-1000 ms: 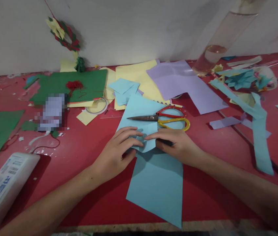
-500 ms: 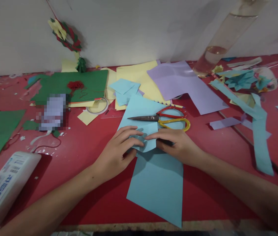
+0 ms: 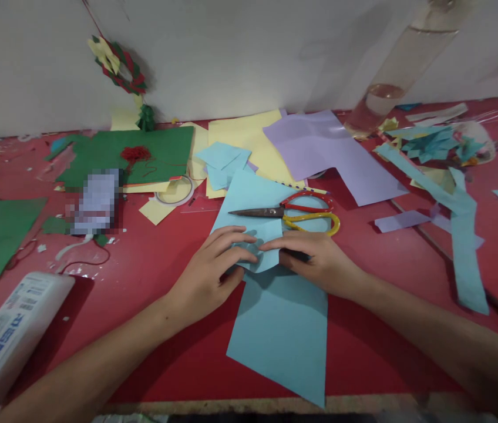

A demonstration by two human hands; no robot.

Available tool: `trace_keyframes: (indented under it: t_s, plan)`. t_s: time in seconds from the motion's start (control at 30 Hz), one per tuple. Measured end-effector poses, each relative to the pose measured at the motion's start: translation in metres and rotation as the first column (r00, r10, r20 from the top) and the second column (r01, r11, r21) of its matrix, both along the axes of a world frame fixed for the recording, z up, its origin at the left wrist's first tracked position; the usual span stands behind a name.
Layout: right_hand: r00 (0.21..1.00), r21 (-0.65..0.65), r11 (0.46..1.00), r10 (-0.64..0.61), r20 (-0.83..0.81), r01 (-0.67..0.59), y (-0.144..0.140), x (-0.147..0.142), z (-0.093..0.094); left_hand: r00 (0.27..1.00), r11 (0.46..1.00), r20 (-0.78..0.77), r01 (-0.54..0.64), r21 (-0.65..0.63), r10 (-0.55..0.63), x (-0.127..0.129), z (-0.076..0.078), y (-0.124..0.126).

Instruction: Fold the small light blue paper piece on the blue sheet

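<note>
A small piece of light blue paper (image 3: 271, 257), slightly curled at its near edge, lies between my two hands. My left hand (image 3: 218, 267) is at its left edge, with the fingertips on top and the thumb below. At its right edge my right hand (image 3: 315, 258) pinches the paper between index finger and thumb. Beneath is a larger light blue sheet (image 3: 284, 329) that reaches toward the table's front edge. Scissors (image 3: 271, 212) with one red and one yellow handle lie just beyond my fingers, blades pointing left.
Purple paper (image 3: 332, 147), yellow sheets (image 3: 249, 126) and green paper (image 3: 161, 141) lie at the back. A tape roll (image 3: 191, 191) sits left of the scissors. At the right are blue strips (image 3: 467, 258) and a bottle (image 3: 376, 100); at the left, a white box-shaped device (image 3: 15, 323).
Both hands hold the same position on the small blue paper. Only a very slight shift of the camera view shows.
</note>
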State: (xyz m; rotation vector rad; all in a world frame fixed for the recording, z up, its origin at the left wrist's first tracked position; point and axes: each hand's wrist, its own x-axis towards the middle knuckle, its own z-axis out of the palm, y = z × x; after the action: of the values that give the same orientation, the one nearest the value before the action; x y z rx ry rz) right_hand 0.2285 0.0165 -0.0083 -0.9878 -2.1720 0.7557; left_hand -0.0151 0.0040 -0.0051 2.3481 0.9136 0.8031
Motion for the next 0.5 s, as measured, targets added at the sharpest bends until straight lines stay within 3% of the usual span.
trace_keyframes:
  t_s: [0.5]
  plan:
    - [1.0, 0.014, 1.0, 0.0, 0.011, -0.001, -0.0002, 0.0002, -0.0003, 1.0, 1.0, 0.011, -0.001, 0.013, 0.001, -0.0007, 0.0013, 0.0009]
